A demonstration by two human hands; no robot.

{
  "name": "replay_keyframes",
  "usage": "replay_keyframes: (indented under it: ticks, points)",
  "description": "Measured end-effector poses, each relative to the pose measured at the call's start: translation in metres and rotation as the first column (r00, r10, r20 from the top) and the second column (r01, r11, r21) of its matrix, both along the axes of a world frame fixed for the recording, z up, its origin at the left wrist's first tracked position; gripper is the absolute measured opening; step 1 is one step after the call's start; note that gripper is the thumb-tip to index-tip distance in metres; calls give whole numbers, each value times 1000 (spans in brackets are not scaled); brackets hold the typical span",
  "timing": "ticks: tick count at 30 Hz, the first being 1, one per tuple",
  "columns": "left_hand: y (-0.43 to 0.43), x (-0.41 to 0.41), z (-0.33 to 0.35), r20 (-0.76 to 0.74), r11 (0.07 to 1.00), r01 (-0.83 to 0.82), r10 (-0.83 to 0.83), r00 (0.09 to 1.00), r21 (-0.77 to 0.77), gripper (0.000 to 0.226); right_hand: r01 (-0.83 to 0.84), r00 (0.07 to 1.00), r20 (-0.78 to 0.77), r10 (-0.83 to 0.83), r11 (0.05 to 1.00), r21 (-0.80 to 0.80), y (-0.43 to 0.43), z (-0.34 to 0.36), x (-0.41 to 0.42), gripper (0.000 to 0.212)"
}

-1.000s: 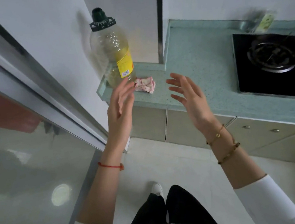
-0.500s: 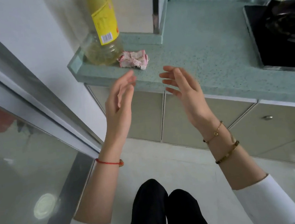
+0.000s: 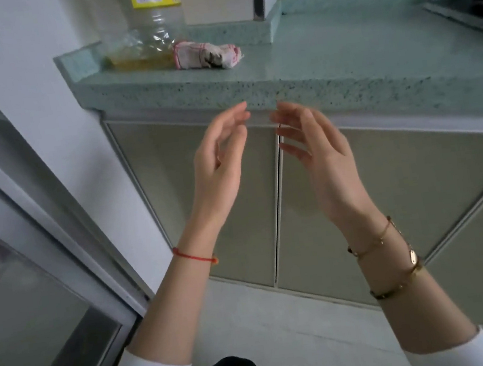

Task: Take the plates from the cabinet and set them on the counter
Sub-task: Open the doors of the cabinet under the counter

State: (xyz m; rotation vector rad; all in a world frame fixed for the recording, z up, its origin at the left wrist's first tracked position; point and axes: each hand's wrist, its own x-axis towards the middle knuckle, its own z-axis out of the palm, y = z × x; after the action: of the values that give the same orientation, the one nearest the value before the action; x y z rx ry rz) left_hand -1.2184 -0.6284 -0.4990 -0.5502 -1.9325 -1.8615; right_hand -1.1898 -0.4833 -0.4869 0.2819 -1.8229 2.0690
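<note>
A green speckled counter (image 3: 325, 62) ran above closed cabinet doors (image 3: 211, 192). The left hand (image 3: 220, 167) and right hand (image 3: 318, 156) hovered before them, fingers loosely spread, holding nothing.

Speckled matt stone counter (image 3: 340, 60), glossy smooth cabinet doors (image 3: 202, 193), clear plastic bottle (image 3: 154, 33), crumpled cloth (image 3: 207, 55).

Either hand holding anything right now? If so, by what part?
Nothing is held. The left hand and right hand are both empty, fingers loosely spread, raised in front of the closed cabinet doors just below the counter edge.
</note>
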Motion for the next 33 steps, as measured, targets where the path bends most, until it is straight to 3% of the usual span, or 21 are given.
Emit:
replay_keyframes:
  ticks: [4, 8, 10, 17, 21, 27, 33]
  points:
    - [9, -13, -16, 74, 998, -39, 35, 997, 50, 33, 44, 999, 17, -44, 999, 5, 5, -22, -11, 31]
    - [20, -24, -17, 291, 938, -13, -94, 952, 346, 35, 33, 993, 118, -26, 998, -60, 8, -32, -23, 29]
    - [24, -29, -12, 337, 909, -2, -153, 929, 416, 42, 3, 986, 167, 14, 995, -101, 6, -31, -30, 30]
    - [28, -37, 5, 365, 824, 69, -322, 873, 563, 49, -30, 981, 188, 48, 995, -94, -2, -25, -39, 38]
    - [26, -30, 10, 376, 806, 69, -348, 859, 588, 59, 24, 984, 178, -26, 1000, 15, -4, -21, -38, 39]
    - [7, -6, 5, 363, 809, 74, -341, 867, 583, 62, 256, 966, -23, -258, 940, 226, -8, -29, -31, 18]
    - [-24, 29, -1, 339, 834, 78, -305, 890, 546, 52, 234, 963, -222, -152, 881, 411, -25, -33, -13, 15]
